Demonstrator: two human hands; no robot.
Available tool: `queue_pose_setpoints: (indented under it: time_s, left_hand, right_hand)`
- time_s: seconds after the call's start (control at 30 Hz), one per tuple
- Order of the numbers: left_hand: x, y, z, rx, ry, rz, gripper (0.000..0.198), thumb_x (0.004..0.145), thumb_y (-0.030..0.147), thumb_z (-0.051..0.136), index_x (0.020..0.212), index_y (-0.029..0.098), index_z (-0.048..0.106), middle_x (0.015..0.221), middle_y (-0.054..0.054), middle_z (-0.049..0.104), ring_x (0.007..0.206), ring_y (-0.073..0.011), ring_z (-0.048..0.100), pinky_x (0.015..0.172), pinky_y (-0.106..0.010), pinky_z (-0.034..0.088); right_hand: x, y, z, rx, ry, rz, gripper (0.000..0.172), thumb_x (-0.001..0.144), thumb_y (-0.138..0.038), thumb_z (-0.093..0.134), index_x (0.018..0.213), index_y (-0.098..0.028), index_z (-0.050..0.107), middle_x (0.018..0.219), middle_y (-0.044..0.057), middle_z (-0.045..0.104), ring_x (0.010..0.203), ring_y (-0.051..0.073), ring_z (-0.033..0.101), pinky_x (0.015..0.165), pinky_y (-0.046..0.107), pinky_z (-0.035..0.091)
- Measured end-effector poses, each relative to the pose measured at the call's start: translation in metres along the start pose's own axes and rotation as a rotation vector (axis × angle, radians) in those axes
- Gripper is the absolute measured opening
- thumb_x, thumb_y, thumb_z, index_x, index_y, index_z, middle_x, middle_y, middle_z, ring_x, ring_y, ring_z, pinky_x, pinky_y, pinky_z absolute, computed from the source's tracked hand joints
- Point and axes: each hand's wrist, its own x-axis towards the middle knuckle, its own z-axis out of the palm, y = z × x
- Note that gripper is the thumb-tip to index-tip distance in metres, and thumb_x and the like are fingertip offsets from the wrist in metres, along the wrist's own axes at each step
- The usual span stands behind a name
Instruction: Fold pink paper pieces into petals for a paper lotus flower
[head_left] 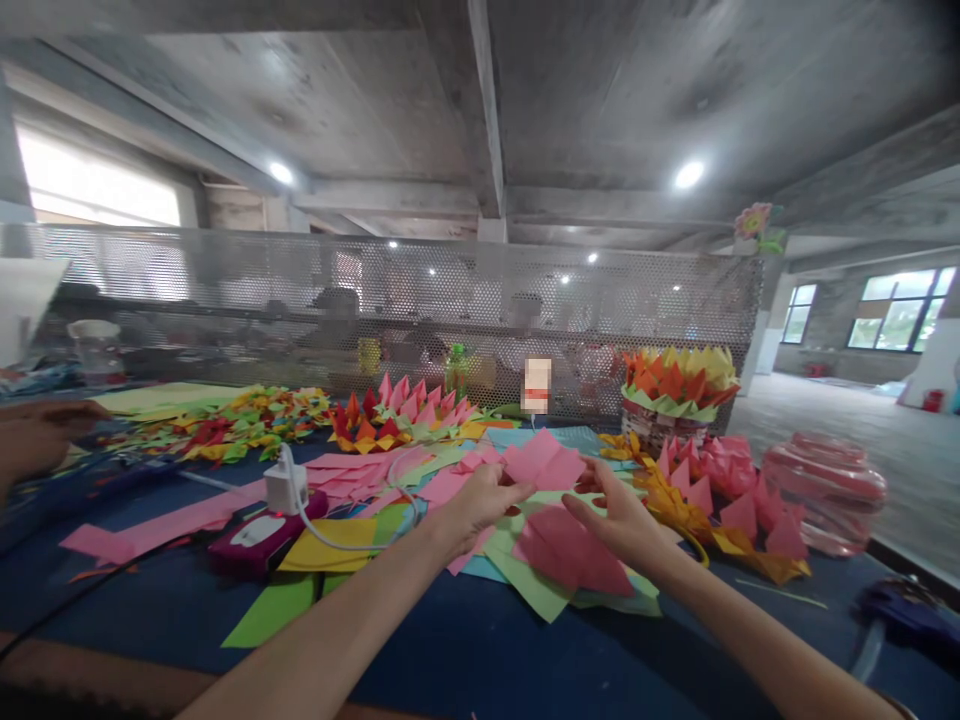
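Observation:
A pink sheet of paper [545,460] is tilted up between my two hands at the middle of the table. My left hand [480,500] pinches its lower left edge with thumb and fingers. Beside the right corner of that sheet, my right hand [616,510] has its fingers bent and its thumb apart from them; the fingertips are at the edge. Below lies a stack of pink paper [574,555], on top of light green sheets [544,595] and pale blue ones.
Folded pink paper points [739,510] stand at right by a pink clear jar [825,490]. A basket [664,425] holds orange and yellow folds. At left are a purple power strip [262,540] with a white charger [286,490], paper scraps [255,420], and another person's hand [49,430].

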Motion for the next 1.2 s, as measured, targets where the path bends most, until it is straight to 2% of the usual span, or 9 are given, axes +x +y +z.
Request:
queue_pose_setpoints:
  time_s: [0.1, 0.27, 0.47, 0.57, 0.67, 0.77, 0.87, 1.03, 1.2]
  left_hand:
    - [-0.003, 0.004, 0.002, 0.059, 0.009, 0.019, 0.028, 0.062, 0.038, 0.067, 0.073, 0.012, 0.06, 0.072, -0.003, 0.058, 0.069, -0.0135, 0.052, 0.064, -0.025, 0.041]
    - [-0.006, 0.006, 0.003, 0.063, -0.175, 0.066, 0.025, 0.065, 0.034, 0.066, 0.078, 0.013, 0.064, 0.073, -0.003, 0.061, 0.066, -0.0118, 0.053, 0.063, -0.023, 0.039]
    - [-0.002, 0.004, 0.002, -0.038, -0.056, 0.05, 0.017, 0.067, 0.028, 0.064, 0.071, 0.012, 0.06, 0.069, -0.002, 0.059, 0.066, -0.0114, 0.056, 0.063, -0.023, 0.042]
    - [-0.002, 0.003, 0.003, -0.153, -0.082, -0.002, 0.02, 0.067, 0.03, 0.065, 0.075, 0.012, 0.06, 0.069, -0.002, 0.059, 0.063, -0.0112, 0.057, 0.062, -0.024, 0.044]
    - [-0.004, 0.0, 0.006, -0.195, -0.174, -0.031, 0.024, 0.065, 0.03, 0.068, 0.078, 0.011, 0.062, 0.067, -0.002, 0.059, 0.057, -0.0098, 0.055, 0.06, -0.025, 0.045]
    - [-0.005, -0.002, 0.007, -0.197, -0.226, -0.024, 0.024, 0.063, 0.029, 0.07, 0.076, 0.01, 0.064, 0.066, -0.003, 0.06, 0.056, -0.0095, 0.055, 0.06, -0.024, 0.046]
    - [-0.003, -0.002, 0.005, -0.286, -0.158, -0.044, 0.023, 0.062, 0.026, 0.073, 0.076, 0.01, 0.064, 0.068, -0.003, 0.062, 0.056, -0.01, 0.057, 0.061, -0.025, 0.048]
    - [-0.001, 0.005, -0.001, -0.396, -0.066, -0.104, 0.019, 0.065, 0.026, 0.071, 0.074, 0.01, 0.063, 0.071, -0.007, 0.066, 0.062, -0.0126, 0.061, 0.064, -0.024, 0.049]
    - [-0.004, 0.008, 0.0, -0.409, -0.083, -0.082, 0.021, 0.064, 0.026, 0.072, 0.073, 0.01, 0.063, 0.071, -0.008, 0.067, 0.064, -0.0131, 0.062, 0.062, -0.022, 0.047]
  right_hand:
    - [0.0, -0.01, -0.001, 0.236, 0.001, 0.001, 0.053, 0.079, -0.04, 0.055, 0.124, -0.019, 0.035, 0.099, 0.006, 0.059, 0.086, 0.018, 0.058, 0.075, 0.032, 0.047]
    - [0.001, -0.013, 0.0, 0.37, -0.009, 0.083, 0.062, 0.074, -0.04, 0.061, 0.124, -0.018, 0.031, 0.075, 0.0, 0.06, 0.068, 0.016, 0.06, 0.061, 0.028, 0.048]
    - [-0.001, -0.012, 0.005, 0.527, -0.128, 0.111, 0.061, 0.072, -0.035, 0.064, 0.121, -0.021, 0.03, 0.087, 0.005, 0.067, 0.075, 0.018, 0.065, 0.066, 0.031, 0.052]
    - [-0.003, -0.012, 0.007, 0.425, -0.12, 0.077, 0.061, 0.072, -0.034, 0.064, 0.123, -0.021, 0.033, 0.102, 0.007, 0.064, 0.082, 0.018, 0.064, 0.069, 0.031, 0.052]
    - [-0.004, -0.012, 0.008, 0.253, -0.06, 0.032, 0.061, 0.072, -0.033, 0.064, 0.124, -0.021, 0.036, 0.117, 0.009, 0.057, 0.086, 0.018, 0.062, 0.072, 0.03, 0.052]
    - [-0.006, -0.012, 0.008, 0.155, -0.045, -0.007, 0.059, 0.074, -0.034, 0.062, 0.126, -0.021, 0.036, 0.115, 0.009, 0.057, 0.08, 0.016, 0.061, 0.068, 0.029, 0.051]
    - [-0.007, -0.014, 0.006, 0.096, -0.017, -0.084, 0.053, 0.08, -0.033, 0.055, 0.128, -0.021, 0.034, 0.102, 0.007, 0.06, 0.079, 0.016, 0.059, 0.071, 0.031, 0.05]
    - [-0.007, -0.021, -0.004, -0.116, 0.204, -0.329, 0.037, 0.081, -0.017, 0.046, 0.117, -0.024, 0.047, 0.108, 0.009, 0.051, 0.1, 0.023, 0.05, 0.084, 0.038, 0.045]
    - [-0.006, -0.024, -0.01, -0.312, 0.188, -0.444, 0.03, 0.079, -0.014, 0.051, 0.1, -0.031, 0.063, 0.115, 0.006, 0.045, 0.105, 0.025, 0.046, 0.089, 0.043, 0.041]
